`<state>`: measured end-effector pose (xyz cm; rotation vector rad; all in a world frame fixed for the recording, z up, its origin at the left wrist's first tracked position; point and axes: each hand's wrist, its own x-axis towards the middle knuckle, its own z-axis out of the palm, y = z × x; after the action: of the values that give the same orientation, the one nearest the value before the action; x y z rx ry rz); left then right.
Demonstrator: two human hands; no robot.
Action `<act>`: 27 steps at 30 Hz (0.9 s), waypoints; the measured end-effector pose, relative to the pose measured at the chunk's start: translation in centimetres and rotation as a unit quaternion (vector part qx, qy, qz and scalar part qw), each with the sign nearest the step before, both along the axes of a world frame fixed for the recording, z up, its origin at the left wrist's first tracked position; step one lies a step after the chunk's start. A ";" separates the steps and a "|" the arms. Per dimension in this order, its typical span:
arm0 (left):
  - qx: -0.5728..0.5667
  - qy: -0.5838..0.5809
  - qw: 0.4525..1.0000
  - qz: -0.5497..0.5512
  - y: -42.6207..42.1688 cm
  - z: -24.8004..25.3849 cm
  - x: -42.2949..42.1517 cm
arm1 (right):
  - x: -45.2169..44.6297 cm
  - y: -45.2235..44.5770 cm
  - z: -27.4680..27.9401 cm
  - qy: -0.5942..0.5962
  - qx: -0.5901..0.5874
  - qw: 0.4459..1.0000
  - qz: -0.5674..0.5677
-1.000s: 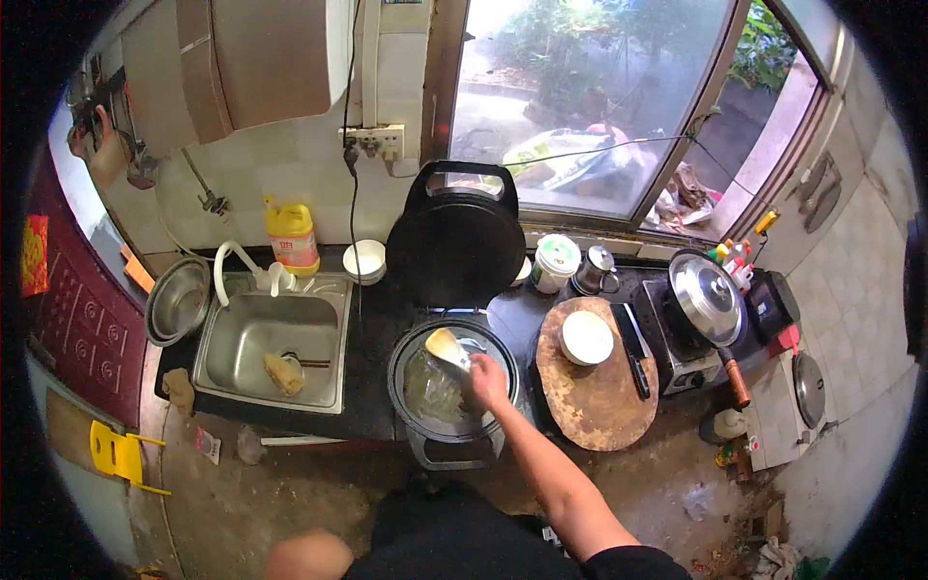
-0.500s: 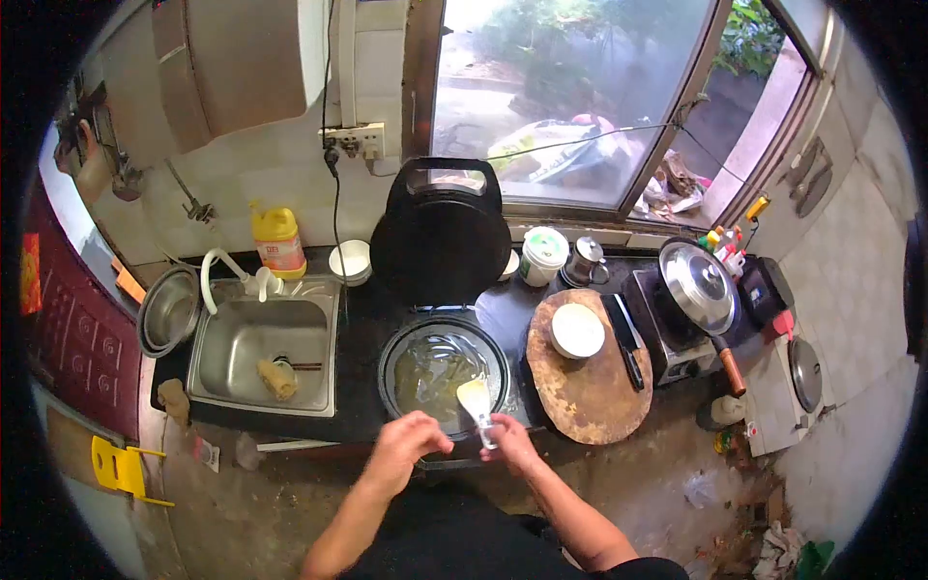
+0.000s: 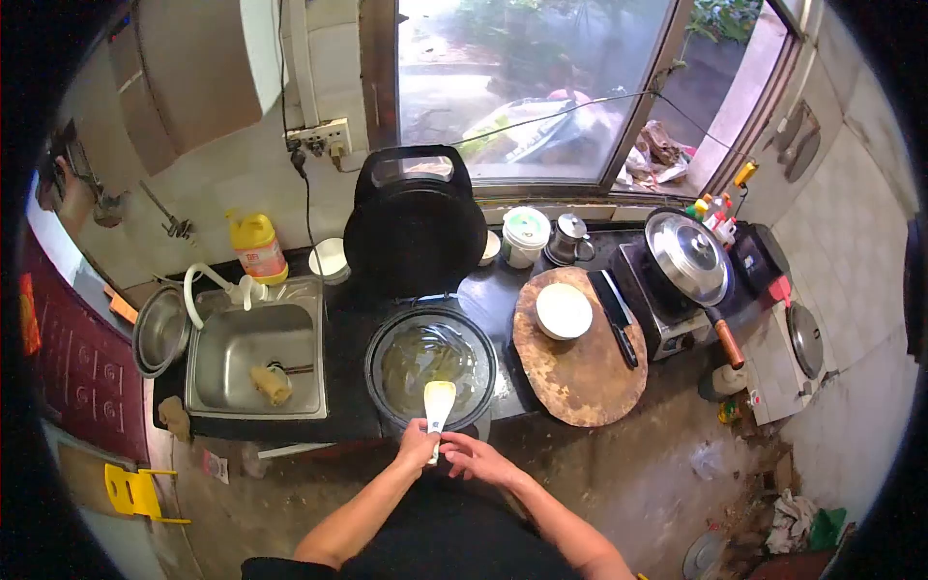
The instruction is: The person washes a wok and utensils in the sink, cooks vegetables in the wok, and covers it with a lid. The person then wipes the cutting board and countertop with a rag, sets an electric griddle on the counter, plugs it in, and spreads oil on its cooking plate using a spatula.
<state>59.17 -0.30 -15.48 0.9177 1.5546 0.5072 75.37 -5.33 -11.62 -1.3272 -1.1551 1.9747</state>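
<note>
My left hand (image 3: 419, 446) is closed round the handle of a pale spoon (image 3: 439, 401), whose yellowish bowl points up over the near edge of an open electric griddle (image 3: 370, 372). A shiny, wet layer of liquid (image 3: 430, 360) covers part of the griddle's round pan. Just right of the handle is my right hand (image 3: 478, 458), its fingers partly spread and nothing seen in them. The griddle's black lid (image 3: 415, 232) stands raised behind the pan.
On the right, a round wooden board (image 3: 570, 387) bears a white bowl (image 3: 564, 311) and a knife (image 3: 616, 319). Beyond it, a lidded pan (image 3: 687, 259) sits on a stove. A steel sink (image 3: 256, 406) and yellow jug (image 3: 258, 248) are on the left.
The spoon has passed from my right hand to my left and moved back toward my body from over the pan. My left hand has come into view. The camera view has shifted.
</note>
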 end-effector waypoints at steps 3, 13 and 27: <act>0.171 0.125 0.977 -0.032 1.9 -0.7 0.5 | 1.2 -0.6 -0.5 0.005 -0.015 0.998 -0.068; 0.282 0.260 0.882 -0.275 6.8 0.1 2.4 | 4.1 -3.0 -0.6 -0.010 -0.034 0.973 -0.228; 0.350 0.333 0.826 -0.290 8.5 3.7 2.5 | 3.2 -1.5 -1.5 -0.008 -0.014 0.980 -0.199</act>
<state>61.67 8.19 -11.78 2.2441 1.5693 0.3117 78.55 -6.80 -13.15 -1.4603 -0.7933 1.6948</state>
